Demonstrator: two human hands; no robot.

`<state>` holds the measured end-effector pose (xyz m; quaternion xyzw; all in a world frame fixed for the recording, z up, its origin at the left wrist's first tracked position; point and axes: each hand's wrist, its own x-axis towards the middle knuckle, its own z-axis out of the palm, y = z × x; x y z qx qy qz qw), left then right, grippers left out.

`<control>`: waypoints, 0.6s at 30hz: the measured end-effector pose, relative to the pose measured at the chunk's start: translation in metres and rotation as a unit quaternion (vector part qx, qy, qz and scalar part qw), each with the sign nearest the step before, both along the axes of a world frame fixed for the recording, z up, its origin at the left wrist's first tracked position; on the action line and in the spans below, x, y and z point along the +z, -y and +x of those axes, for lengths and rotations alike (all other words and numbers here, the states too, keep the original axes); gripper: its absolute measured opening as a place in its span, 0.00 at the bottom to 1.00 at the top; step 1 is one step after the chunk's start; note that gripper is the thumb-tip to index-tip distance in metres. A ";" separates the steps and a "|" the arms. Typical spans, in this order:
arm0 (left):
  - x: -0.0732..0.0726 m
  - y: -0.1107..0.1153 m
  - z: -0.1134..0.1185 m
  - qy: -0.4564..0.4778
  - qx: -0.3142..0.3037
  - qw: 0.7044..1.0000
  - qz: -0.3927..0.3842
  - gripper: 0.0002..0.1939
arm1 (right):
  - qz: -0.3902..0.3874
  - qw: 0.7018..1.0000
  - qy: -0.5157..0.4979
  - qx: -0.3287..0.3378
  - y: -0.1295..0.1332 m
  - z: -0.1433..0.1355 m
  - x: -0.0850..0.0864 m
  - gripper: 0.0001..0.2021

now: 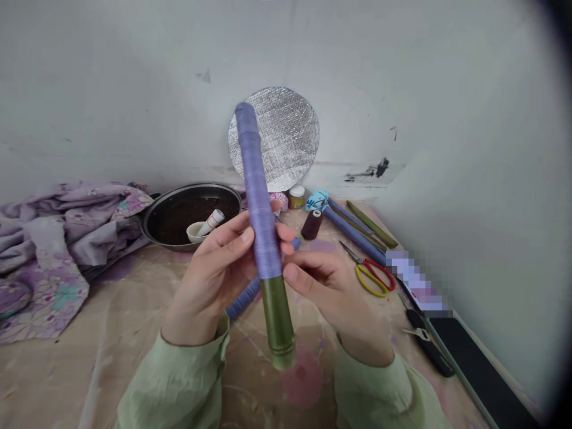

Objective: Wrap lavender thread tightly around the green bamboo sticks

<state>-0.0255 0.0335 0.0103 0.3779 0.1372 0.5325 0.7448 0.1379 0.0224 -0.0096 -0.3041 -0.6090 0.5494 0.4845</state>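
Note:
My left hand (218, 262) is closed around a bamboo stick (277, 310), held up tilted over the table. Purple thread (257, 190) is wound tightly over most of the stick, from its top to below the middle; the lower end is bare green bamboo. At the lower edge of the winding, my right hand (324, 280) has thumb and fingers pinched together beside the stick; what lies between them is too small to make out. Behind the stick, partly hidden by my left hand, a spool of blue-purple thread (243, 299) lies on the table.
Scissors (373, 277), a utility knife (426, 339) and a phone (478, 369) lie at the right. Behind them are more bamboo sticks (373, 223) and a dark thread cone (312, 225). A black pan (154, 223) and floral cloth (58, 256) are left; a silver disc (290, 137) leans on the wall.

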 end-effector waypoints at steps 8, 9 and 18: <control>-0.004 0.005 0.011 0.014 0.010 0.999 0.032 0.11 | -0.018 0.999 0.009 0.049 0.004 -0.006 -0.002 0.27; -0.005 0.007 0.013 0.016 0.020 0.999 0.031 0.11 | -0.034 0.997 0.004 0.066 0.006 -0.007 -0.001 0.27; -0.014 0.005 0.013 -0.093 0.050 0.993 0.059 0.21 | -0.016 0.999 0.042 -0.014 0.007 -0.008 -0.003 0.21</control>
